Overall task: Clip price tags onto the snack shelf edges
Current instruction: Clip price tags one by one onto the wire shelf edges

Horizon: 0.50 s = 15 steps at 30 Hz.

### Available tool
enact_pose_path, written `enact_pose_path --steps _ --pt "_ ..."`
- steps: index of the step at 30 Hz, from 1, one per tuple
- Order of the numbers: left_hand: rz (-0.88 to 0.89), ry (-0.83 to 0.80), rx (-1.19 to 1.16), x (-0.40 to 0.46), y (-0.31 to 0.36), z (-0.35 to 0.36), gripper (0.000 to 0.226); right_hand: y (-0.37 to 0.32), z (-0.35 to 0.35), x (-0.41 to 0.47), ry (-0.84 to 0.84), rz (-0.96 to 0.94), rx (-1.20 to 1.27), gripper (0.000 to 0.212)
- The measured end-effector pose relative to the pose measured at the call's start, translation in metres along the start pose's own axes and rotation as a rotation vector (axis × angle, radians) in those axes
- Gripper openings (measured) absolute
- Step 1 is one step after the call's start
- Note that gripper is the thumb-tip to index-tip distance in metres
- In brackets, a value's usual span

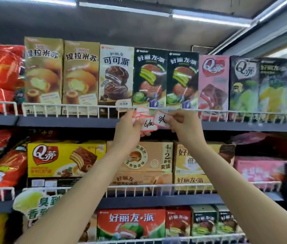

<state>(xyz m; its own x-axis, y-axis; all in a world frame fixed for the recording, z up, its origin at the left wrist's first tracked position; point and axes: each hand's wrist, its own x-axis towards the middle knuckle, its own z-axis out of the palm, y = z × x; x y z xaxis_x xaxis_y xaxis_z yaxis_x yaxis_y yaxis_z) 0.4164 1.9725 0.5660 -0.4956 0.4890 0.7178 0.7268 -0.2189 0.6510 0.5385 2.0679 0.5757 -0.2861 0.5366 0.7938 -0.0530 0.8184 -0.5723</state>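
Head view: both bare forearms are raised to the upper snack shelf. Left hand [130, 125] grips a fanned stack of red-bordered price tags [142, 114], fingers curled round them; the frontmost tag in that stack [149, 124] bears handwriting reading roughly "6". Right hand [183, 124] pinches a single red-bordered tag [162, 119] between thumb and fingers, handwriting roughly "8", tilted, its left edge overlapping the stack. Both hands sit just below the white wire rail [68, 107] that fronts the upper shelf, level with the dark shelf edge [65, 122]. Whether the single tag touches the shelf edge cannot be told. One small white tag [123, 103] is already mounted on the rail, in front of the cocoa pie box [116, 74]. To its right stand two dark matcha pie boxes [165, 76]; to its left, two gold tiramisu boxes [61, 74]. The shelf beneath carries a yellow Q-brand cake box [58, 157] and tan cartons [149, 159].
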Motion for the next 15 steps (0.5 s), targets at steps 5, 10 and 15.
enact_pose_path --steps 5,10,15 --pt "-0.049 -0.115 -0.003 0.013 0.009 0.017 0.031 0.012 -0.017 0.023 0.075 -0.028 -0.058 0.013" --pt "-0.018 -0.182 0.069 0.023 0.016 0.034 0.027 0.020 -0.021 0.041 0.085 -0.037 -0.119 0.018" --pt "-0.003 -0.187 0.002 0.029 0.016 0.046 0.026 0.023 -0.022 0.047 0.102 -0.121 -0.203 0.021"
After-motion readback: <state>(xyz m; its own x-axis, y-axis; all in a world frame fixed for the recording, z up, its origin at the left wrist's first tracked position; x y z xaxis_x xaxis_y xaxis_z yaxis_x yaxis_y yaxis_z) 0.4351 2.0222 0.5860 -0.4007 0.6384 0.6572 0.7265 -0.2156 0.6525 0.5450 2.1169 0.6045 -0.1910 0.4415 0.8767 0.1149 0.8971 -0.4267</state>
